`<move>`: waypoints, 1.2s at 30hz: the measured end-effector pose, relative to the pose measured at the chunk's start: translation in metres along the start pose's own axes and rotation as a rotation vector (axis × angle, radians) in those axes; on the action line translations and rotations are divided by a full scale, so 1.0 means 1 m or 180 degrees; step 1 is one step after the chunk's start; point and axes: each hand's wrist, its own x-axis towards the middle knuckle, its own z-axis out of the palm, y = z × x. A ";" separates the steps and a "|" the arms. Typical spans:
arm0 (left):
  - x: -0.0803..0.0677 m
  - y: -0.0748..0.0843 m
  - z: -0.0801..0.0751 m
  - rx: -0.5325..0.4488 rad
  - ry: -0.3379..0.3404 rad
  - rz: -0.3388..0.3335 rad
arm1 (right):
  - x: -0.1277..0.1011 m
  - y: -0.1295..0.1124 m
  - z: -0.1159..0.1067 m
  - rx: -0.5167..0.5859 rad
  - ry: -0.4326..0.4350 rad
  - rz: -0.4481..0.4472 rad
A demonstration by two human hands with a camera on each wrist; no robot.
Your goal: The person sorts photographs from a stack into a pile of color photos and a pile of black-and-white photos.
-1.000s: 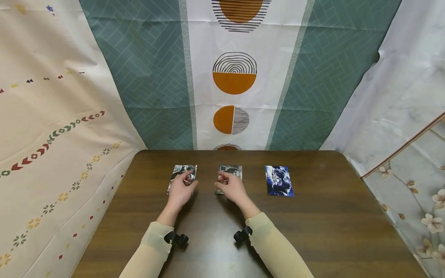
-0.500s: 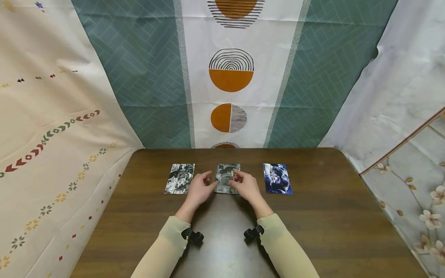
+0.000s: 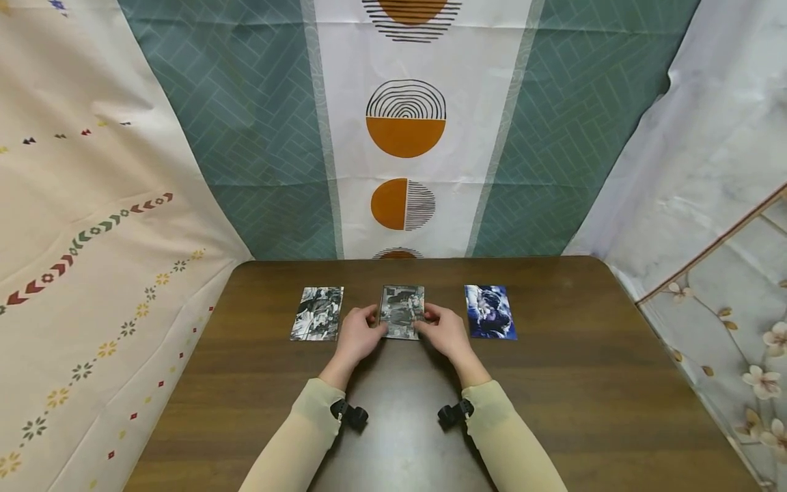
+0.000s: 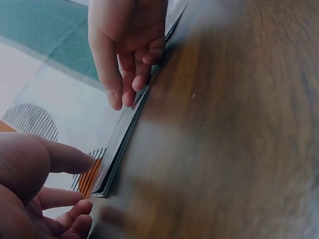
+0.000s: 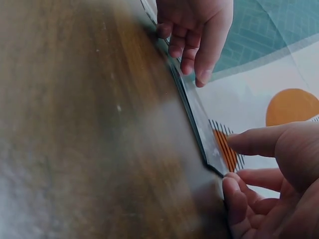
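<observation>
In the head view, three picture cards lie in a row on the brown wooden table. My hands flank the middle one, a grey picture card [image 3: 402, 312] whose layered edge shows in the wrist views. At its left side is my left hand [image 3: 359, 335], thumb tip overlapping the near left corner and fingers beside the edge. The right hand [image 3: 447, 333] mirrors it, thumb tip by the near right corner. In the right wrist view, the right hand's fingertips [image 5: 230, 185] are right at the card's corner, and the thumb stands above, apart from them. Both hands' fingers are bent loosely.
To the left lies a black-and-white picture card [image 3: 317, 313]; to the right, a blue-and-white one [image 3: 490, 312]. The table [image 3: 584, 403] ends at patterned hanging cloth [image 3: 406, 137] behind and on both sides. Each wrist wears a small black camera [image 3: 354, 417].
My left hand has left the left card and moved right to the middle card. The right hand has shifted right, from over the middle card to its right side.
</observation>
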 end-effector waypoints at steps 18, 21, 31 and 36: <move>-0.004 0.005 0.006 0.0267 -0.0066 -0.0214 | -0.002 0.007 0.002 -0.0539 -0.0115 -0.0212; -0.004 0.004 0.007 0.0244 -0.0049 -0.0211 | -0.002 0.006 0.002 -0.0534 -0.0123 -0.0178; -0.004 0.004 0.006 0.0177 -0.0059 -0.0231 | -0.001 0.004 0.001 -0.0381 -0.0142 -0.0099; -0.005 0.003 0.007 0.0083 -0.0034 -0.0203 | -0.003 0.006 0.001 -0.0292 -0.0159 -0.0033</move>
